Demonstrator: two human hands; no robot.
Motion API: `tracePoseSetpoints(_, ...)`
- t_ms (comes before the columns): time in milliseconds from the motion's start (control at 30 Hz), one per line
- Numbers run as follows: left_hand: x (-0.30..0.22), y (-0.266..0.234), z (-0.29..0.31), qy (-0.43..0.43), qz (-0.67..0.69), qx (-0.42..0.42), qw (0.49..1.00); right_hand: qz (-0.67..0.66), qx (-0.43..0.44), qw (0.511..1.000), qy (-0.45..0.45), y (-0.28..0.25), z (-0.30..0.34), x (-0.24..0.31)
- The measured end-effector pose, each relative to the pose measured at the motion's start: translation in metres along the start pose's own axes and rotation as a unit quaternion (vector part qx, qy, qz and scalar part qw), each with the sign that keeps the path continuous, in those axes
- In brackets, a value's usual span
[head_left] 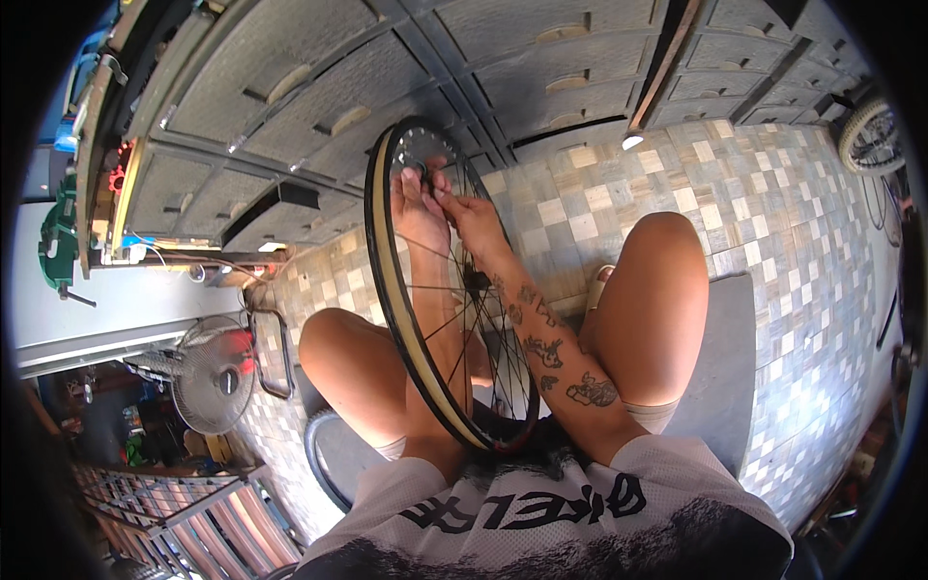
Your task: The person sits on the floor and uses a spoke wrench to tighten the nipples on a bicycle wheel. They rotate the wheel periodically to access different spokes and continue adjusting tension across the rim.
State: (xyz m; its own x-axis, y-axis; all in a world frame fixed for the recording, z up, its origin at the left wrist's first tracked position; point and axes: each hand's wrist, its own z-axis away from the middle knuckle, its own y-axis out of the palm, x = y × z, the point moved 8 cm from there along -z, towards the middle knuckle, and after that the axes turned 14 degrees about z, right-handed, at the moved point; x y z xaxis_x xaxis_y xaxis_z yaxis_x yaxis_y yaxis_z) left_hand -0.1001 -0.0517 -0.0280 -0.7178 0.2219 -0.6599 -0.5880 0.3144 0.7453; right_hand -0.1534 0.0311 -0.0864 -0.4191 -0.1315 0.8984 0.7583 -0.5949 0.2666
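Observation:
A bicycle wheel (405,329) stands upright between my knees, its black rim lined with a tan band. Thin black spokes run in to the black hub (477,280). My left hand (420,201) is near the wheel's far end, just inside the rim, its forearm seen through the spokes. From the wheel's right side my right hand (472,220) reaches to the same spot, its fingertips close to the left ones. Both hands are closed in a pinch. Whatever lies between the fingers is too small and covered to make out.
Grey drawer cabinets (290,82) line the far side, one drawer pulled partly out. A standing fan (215,377) and a tyre (324,454) are at left, below a green bench vise (58,237). Another wheel (873,135) stands far right. Beneath me, a grey mat (720,387) covers checkered tiles.

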Motion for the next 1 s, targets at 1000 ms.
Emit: tracePoseSetpoints(1000,-0.060,0.003,0.038,0.033,-0.135,-0.074,0.988,-0.153,0.094,0.975,-0.132,0.017,0.001,0.092)
